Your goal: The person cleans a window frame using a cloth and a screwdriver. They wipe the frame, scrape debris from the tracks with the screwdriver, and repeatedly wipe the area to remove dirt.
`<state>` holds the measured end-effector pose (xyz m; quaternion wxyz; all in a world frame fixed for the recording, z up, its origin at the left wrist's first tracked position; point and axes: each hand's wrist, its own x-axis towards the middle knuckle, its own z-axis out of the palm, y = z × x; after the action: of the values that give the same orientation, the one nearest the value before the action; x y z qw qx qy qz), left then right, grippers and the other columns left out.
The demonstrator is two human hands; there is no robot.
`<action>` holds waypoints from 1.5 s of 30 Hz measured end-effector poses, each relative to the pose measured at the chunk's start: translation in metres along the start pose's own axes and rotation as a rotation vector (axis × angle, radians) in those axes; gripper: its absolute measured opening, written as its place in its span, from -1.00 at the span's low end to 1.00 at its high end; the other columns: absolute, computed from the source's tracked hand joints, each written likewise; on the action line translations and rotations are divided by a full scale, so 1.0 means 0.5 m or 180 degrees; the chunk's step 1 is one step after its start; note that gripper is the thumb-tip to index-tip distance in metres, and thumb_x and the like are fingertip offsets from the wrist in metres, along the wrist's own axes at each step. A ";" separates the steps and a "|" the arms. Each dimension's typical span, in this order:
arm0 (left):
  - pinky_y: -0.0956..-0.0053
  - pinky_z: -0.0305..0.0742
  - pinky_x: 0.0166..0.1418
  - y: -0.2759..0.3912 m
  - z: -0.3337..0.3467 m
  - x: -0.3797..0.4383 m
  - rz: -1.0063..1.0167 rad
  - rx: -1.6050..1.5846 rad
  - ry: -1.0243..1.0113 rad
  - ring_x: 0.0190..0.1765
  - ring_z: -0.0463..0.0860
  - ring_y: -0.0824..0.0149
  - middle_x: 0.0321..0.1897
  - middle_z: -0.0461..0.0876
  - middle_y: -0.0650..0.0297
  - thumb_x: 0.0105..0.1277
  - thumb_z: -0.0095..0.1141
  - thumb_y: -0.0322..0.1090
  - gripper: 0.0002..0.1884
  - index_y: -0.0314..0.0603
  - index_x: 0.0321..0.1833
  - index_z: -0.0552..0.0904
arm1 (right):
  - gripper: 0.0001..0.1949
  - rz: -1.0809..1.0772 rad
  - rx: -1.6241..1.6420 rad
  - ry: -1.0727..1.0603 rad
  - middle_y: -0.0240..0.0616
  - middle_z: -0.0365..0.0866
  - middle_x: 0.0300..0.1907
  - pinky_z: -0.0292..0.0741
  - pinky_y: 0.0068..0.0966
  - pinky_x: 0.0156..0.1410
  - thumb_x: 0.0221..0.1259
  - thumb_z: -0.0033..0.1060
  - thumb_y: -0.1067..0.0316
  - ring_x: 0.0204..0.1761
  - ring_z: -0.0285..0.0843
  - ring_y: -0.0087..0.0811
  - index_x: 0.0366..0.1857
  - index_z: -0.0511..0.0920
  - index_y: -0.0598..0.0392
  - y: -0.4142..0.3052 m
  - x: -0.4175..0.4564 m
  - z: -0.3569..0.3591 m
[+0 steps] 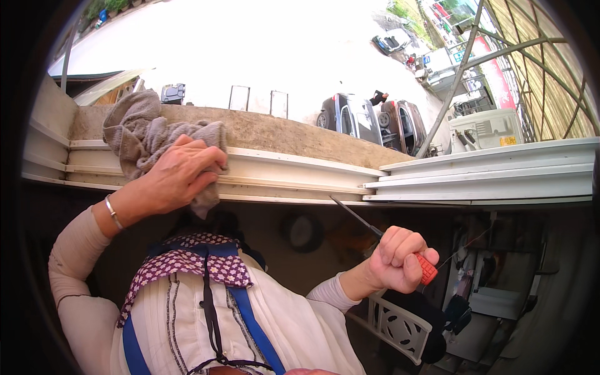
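My left hand [180, 173] presses a bunched grey-brown cloth [140, 126] onto the white sliding-window track [290, 180], with part of the cloth over the outer sill. A lower corner of the cloth hangs below the inner edge of the frame. A screwdriver [358, 216] with a dark shaft and red handle is gripped in my right hand [398, 260]. Its tip points up and left, close to the inner edge of the track; whether it touches cannot be told. A metal bangle [112, 212] circles my left wrist.
Beyond the track lies a rough concrete sill [281, 133], with a drop to parked cars [356, 119] outside. White frame rails [483, 176] continue at right, below an outdoor air-conditioner unit [485, 131] and a metal pole [452, 84]. A pale chair back [398, 323] stands indoors at lower right.
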<state>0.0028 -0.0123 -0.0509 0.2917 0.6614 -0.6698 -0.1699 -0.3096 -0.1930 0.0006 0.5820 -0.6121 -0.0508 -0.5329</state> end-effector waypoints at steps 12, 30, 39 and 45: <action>0.37 0.29 -0.05 -0.165 -0.176 -0.298 -0.0985 0.0894 0.0955 -0.25 0.46 0.12 -0.37 0.48 0.16 0.31 0.05 -0.47 -0.97 -0.22 -0.22 0.50 | -0.38 0.0208 0.0345 -0.0445 -0.39 0.32 -0.72 0.18 -0.58 -0.64 -0.14 -0.10 0.53 -0.77 0.18 -0.53 0.12 0.58 -0.27 0.102 0.031 0.115; 0.57 0.60 -0.17 0.019 -0.530 0.007 0.0971 -0.2030 0.1573 -0.28 0.65 0.44 -0.29 0.66 0.25 0.47 0.01 -0.37 -0.84 -0.26 -0.10 0.63 | -0.53 0.0071 -0.1934 -0.2992 0.09 0.49 0.24 0.45 -0.04 0.35 -0.07 0.59 -0.04 0.27 0.46 0.06 -0.61 0.50 0.12 0.460 0.254 0.453; 0.49 0.57 0.13 0.243 -0.523 0.035 0.0242 -0.2503 0.3634 -0.05 0.65 0.29 -0.15 0.63 0.04 0.49 -0.03 -0.30 -0.70 -0.49 0.03 0.52 | -0.72 0.0888 -0.2107 -0.2050 -0.02 0.71 -0.41 0.54 -0.35 -0.14 -0.03 0.41 0.26 -0.35 0.67 -0.27 -0.34 0.65 0.29 0.519 0.261 0.514; 0.64 0.57 -0.07 -0.010 -0.476 -0.124 -0.0136 -0.1151 0.2345 -0.22 0.59 0.51 -0.25 0.57 0.28 0.42 0.12 -0.10 -0.70 -0.14 0.03 0.54 | -0.79 0.0152 -0.1525 -0.0056 -0.28 0.72 -0.44 0.54 -0.56 -0.12 0.05 0.37 0.36 -0.37 0.62 -0.54 -0.26 0.68 0.23 0.451 0.423 0.283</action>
<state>0.1503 0.0862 0.1195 0.6200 0.6297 -0.4660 -0.0427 0.0187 -0.2742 0.0373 0.4322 -0.7384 0.0865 -0.5105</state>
